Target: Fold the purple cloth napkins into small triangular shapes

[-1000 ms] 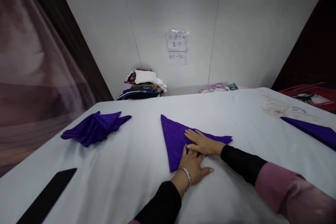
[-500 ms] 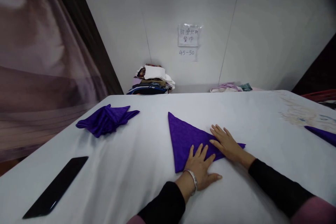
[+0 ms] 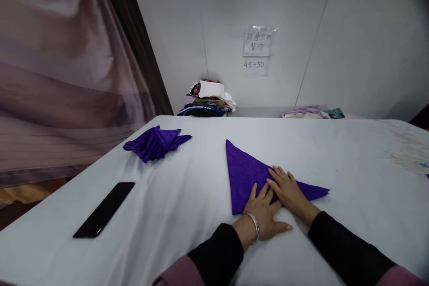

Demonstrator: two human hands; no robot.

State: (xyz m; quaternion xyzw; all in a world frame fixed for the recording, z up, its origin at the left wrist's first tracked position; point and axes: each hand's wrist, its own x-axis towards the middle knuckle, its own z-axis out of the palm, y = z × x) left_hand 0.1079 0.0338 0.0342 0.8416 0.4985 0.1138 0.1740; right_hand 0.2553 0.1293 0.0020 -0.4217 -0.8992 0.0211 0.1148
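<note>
One glossy black oblong slab (image 3: 104, 210) lies at left, near one bunched, pleated purple napkin (image 3: 156, 143). Mid-table, on white cloth (image 3: 194, 196), one flat triangular purple napkin (image 3: 246, 174) stretches its long axis left to right, narrow tip pointing right. The person's left hand (image 3: 263, 216), then right hand (image 3: 288, 190), rest on it, palms down, grasping nothing.

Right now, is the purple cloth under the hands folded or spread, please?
Folded: the purple cloth lies in a flat triangle, touched by the left hand and right hand.
</note>
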